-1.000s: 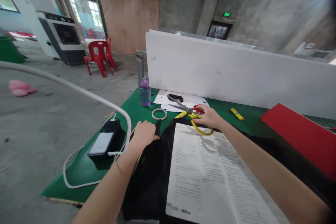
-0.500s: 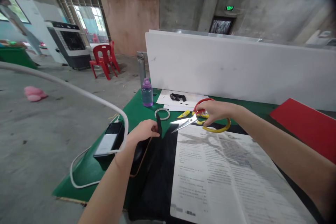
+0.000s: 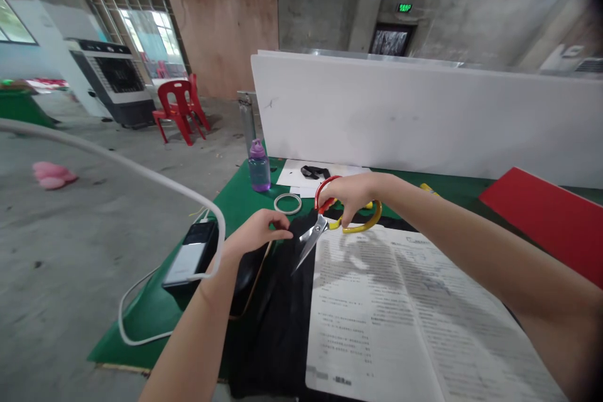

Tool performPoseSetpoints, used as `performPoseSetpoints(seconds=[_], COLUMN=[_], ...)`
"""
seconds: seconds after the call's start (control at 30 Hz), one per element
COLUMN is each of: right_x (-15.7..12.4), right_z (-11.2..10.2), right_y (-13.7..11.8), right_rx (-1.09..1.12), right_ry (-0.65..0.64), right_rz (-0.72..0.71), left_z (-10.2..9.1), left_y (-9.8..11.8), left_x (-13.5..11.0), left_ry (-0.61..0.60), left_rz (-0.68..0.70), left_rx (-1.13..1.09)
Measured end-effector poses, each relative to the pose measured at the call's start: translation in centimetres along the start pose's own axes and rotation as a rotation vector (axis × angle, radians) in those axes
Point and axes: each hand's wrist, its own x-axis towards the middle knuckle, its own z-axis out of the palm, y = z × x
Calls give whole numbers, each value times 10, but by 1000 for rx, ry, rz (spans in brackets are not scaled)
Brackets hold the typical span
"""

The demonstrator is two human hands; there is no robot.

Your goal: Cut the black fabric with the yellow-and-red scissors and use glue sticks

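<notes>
My right hand (image 3: 351, 193) grips scissors (image 3: 325, 226) with red and yellow handles, blades pointing down and left over a black cloth (image 3: 282, 308). My left hand (image 3: 257, 232) pinches the upper edge of that black cloth, just left of the blades. A large printed paper sheet (image 3: 400, 320) lies on the cloth to the right of the blades. All of it rests on a green table (image 3: 155, 308).
A phone on a power bank (image 3: 191, 252) with a white cable (image 3: 141, 169) lies left of my left hand. A white tape ring (image 3: 287, 203), a purple bottle (image 3: 259, 166), white papers (image 3: 306, 174), a white board (image 3: 424, 119) and a red board (image 3: 546, 220) stand behind.
My right hand picked the scissors up off the table and swung them left and down, blades now over the cloth. My left hand lifted the cloth's edge slightly.
</notes>
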Motion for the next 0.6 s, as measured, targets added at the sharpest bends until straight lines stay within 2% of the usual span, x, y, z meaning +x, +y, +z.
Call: performPoseSetpoints(seconds=[0.17, 0.37, 0.6], right_x=[13, 25, 25], right_z=[7, 12, 15], right_y=[-6, -12, -15], right_rx=[-14, -62, 1], right_ry=[-65, -145, -149], right_rz=[-87, -113, -96], left_z=[-2, -1, 0], left_y=[0, -6, -5], left_x=[-1, 1, 2], left_ry=[20, 32, 66], left_rz=[-7, 11, 9], left_rx=[-5, -4, 15])
